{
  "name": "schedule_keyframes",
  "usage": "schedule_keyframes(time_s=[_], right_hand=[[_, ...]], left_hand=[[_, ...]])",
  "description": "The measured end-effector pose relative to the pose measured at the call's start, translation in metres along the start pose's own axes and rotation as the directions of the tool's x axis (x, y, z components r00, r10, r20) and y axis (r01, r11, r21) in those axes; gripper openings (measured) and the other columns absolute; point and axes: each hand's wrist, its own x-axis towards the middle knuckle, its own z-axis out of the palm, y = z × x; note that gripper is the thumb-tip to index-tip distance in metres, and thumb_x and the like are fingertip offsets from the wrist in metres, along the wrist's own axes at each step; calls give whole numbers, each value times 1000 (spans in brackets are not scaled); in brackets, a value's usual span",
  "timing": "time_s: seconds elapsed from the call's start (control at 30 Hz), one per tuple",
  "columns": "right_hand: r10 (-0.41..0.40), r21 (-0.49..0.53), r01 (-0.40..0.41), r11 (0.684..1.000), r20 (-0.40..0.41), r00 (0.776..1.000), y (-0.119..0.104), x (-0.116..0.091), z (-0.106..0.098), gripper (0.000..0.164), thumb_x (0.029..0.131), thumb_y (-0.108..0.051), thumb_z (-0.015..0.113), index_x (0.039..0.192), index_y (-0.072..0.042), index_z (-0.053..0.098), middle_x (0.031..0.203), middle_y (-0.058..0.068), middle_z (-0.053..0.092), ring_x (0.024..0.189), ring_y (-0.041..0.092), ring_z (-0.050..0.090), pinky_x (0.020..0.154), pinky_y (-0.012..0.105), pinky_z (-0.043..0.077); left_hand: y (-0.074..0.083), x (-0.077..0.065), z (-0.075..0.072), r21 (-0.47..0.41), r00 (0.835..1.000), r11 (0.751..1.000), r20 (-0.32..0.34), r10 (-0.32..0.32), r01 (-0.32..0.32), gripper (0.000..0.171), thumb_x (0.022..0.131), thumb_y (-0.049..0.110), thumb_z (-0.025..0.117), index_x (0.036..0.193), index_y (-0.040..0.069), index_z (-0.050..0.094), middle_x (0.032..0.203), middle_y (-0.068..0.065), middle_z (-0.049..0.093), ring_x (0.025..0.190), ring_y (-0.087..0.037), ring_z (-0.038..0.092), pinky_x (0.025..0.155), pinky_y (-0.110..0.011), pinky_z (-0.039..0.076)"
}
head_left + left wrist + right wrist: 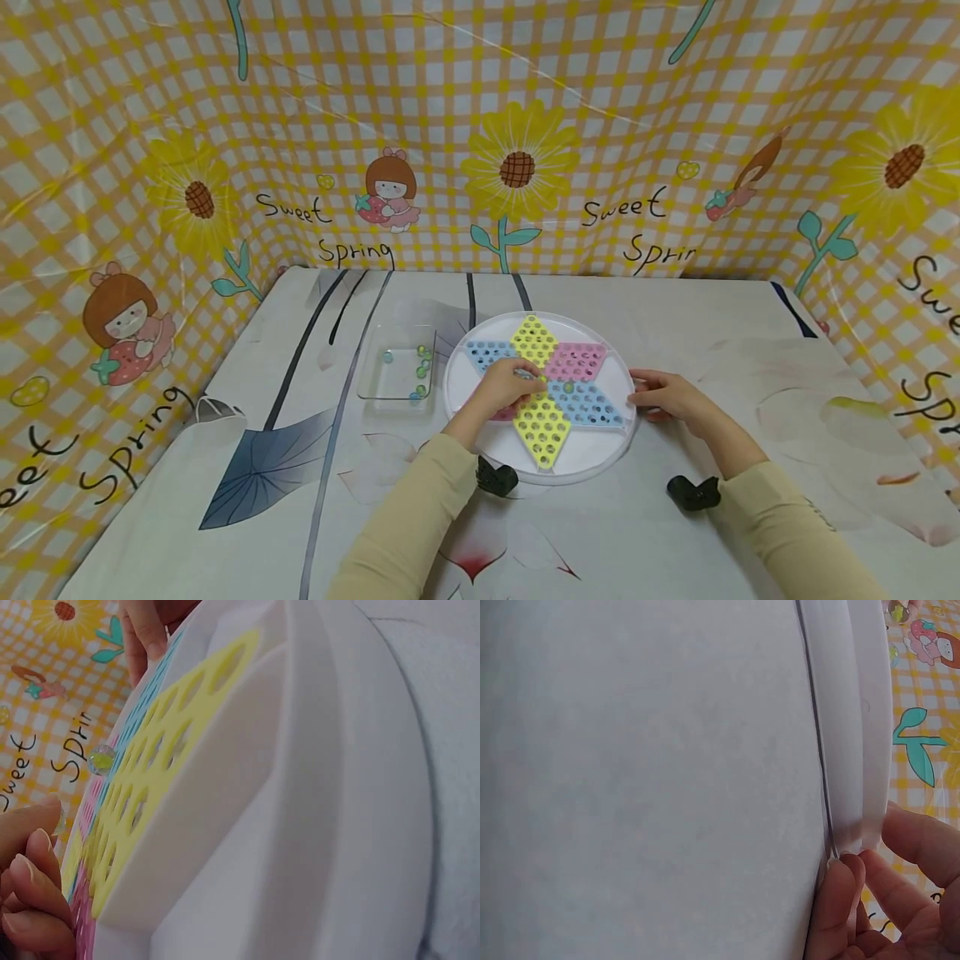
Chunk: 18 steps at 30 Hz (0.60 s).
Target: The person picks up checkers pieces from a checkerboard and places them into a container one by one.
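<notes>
A round white Chinese checkers board (465, 417) lies on the table, its star in yellow, pink and blue perforated sections. Over the middle of the star is my left hand (504, 387). In the left wrist view its thumb and forefinger pinch a clear marble (60, 820), mostly hidden by the fingers. Another marble (568, 387) sits on the board just right of that hand, greenish-yellow inside. My right hand (671, 396) grips the board's right rim (874, 712), thumb on top and fingertips at the lower edge.
Left of the board stands a clear plastic box (375, 395) with several marbles (422, 371) in it. Black wrist devices (498, 478) sit by both sleeves. A checked curtain (450, 100) rises behind the table (600, 533).
</notes>
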Motion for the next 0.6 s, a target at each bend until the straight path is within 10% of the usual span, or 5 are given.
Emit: schedule_keyframes(time_s=[0.6], right_hand=[[-5,17,4,1000,4,1000,0,0,-1,66,88,-24,61,140,2,30,99,9,44,90,21,45,69,23,47]], left_hand=[[2,-7,-22,14,986,987,-26,162,-162,27,84,20,66,106,7,62,59,-3,57,41,-10,46,43,-21,39]])
